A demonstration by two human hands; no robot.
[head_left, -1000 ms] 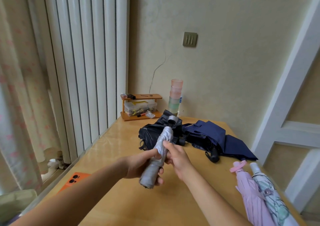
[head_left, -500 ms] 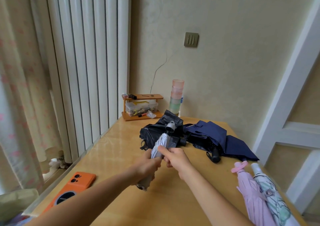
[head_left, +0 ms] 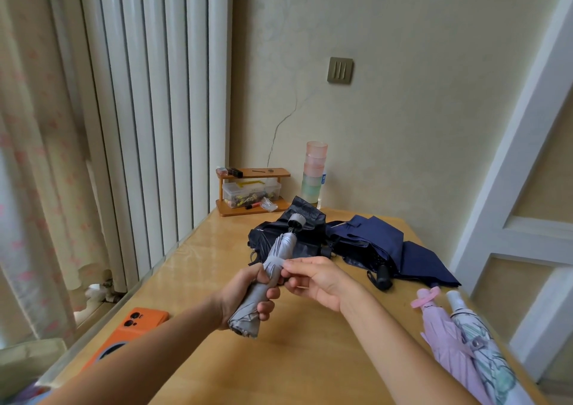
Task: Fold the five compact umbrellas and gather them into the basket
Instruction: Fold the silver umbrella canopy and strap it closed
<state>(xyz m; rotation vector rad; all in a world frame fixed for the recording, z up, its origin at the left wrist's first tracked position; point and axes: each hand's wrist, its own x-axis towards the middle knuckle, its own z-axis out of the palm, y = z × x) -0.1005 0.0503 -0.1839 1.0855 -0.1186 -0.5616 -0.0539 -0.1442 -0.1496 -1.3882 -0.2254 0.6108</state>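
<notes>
My left hand [head_left: 245,296] grips a rolled grey umbrella [head_left: 280,249] round its lower half, its round cap pointing away from me. My right hand [head_left: 316,280] pinches the umbrella's closing strap at the middle of the roll. Behind it on the wooden table [head_left: 310,358] lie a loose black umbrella [head_left: 307,218] and a loose navy umbrella [head_left: 381,246] with a black handle. At the right edge lie a folded pink umbrella [head_left: 449,339] and a folded white patterned umbrella [head_left: 486,352], side by side. No basket is in view.
An orange phone [head_left: 130,330] lies at the table's left edge. A small wooden shelf [head_left: 248,187] with a clear box and a stack of pastel cups [head_left: 314,175] stand at the far wall. Vertical blinds and a curtain run along the left.
The grey umbrella has tilted and come back up in my left hand. My right hand has shifted from the upper roll to pinching the strap at its middle.
</notes>
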